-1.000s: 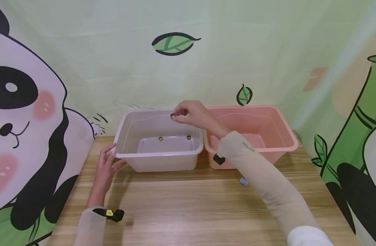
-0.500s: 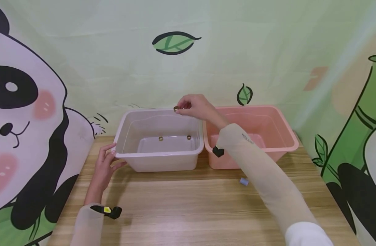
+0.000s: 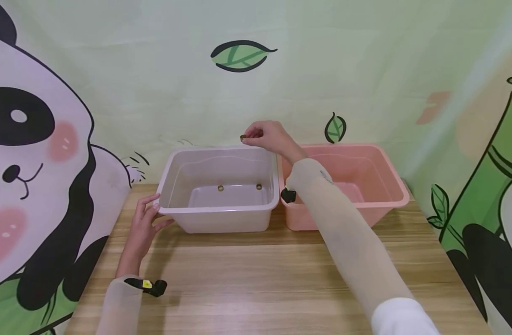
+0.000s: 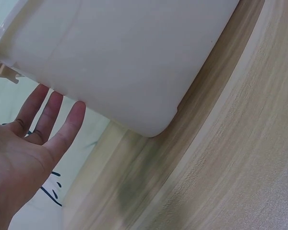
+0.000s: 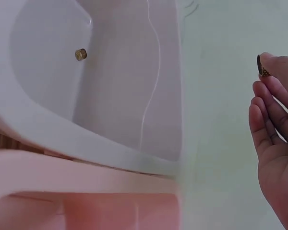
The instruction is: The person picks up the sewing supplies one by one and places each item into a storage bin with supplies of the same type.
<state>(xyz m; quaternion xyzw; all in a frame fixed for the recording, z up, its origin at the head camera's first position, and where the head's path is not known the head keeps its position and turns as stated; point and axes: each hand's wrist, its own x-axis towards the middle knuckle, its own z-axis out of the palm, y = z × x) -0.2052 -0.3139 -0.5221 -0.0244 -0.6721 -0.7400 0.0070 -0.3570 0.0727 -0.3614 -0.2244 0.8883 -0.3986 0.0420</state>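
My right hand (image 3: 273, 137) pinches a small brass-coloured ring (image 3: 242, 138) between thumb and fingertip, above the back rim of the pale grey-white bin (image 3: 222, 210). In the right wrist view the held ring (image 5: 264, 73) shows a textured outer face, and the other fingers are loosely bent. Two similar rings lie on that bin's floor, one left of middle (image 3: 220, 188) and another ring (image 3: 259, 186) further right. At the bin's left front corner my left hand (image 3: 142, 229) touches rim and wall; its fingers (image 4: 69, 125) reach against the outer side, fairly straight.
A pink bin (image 3: 389, 204) stands right beside the pale one, under my right forearm. Both are on a wood-grain table (image 3: 239, 279), close to a printed fabric backdrop (image 3: 163, 83). Black wrist cameras (image 3: 155, 288) are strapped on both sleeves.
My right hand has risen and moved back with the ring, from over the pale bin to above its back rim. The forearm now hides a small blue piece on the table. The left hand stays put.
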